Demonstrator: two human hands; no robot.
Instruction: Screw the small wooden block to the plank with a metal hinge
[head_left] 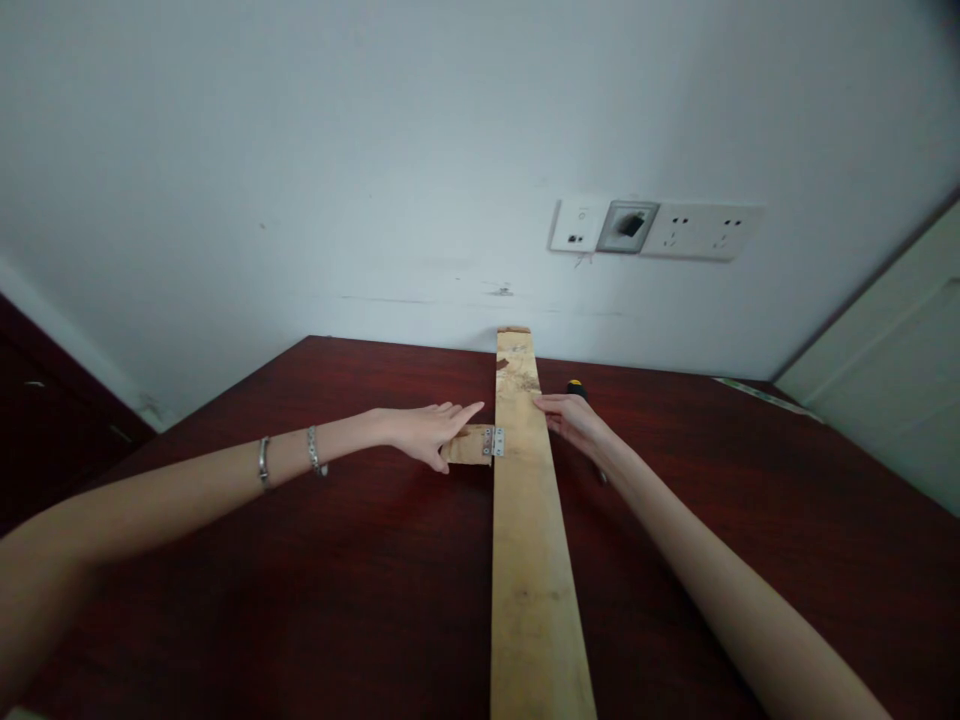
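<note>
A long pale wooden plank (529,540) runs from the near edge toward the wall on a dark red tabletop. A small metal hinge (493,441) joins its left edge to a short wooden block (469,446). My left hand (431,430) is around the block's free end, thumb on the near side and index finger stretched along the far side. On the plank's right edge, my right hand (576,418) grips with thumb and fingertips; the lower fingers are partly hidden. A black-and-yellow tool handle (576,388) shows just behind that hand, with a metal tip below the wrist.
The dark red tabletop (337,600) meets a white wall (300,180) at the back. Sockets and switch plates (705,232) are set in the wall at right. A pale door or panel (892,350) stands at far right, near a flat printed strip (769,396).
</note>
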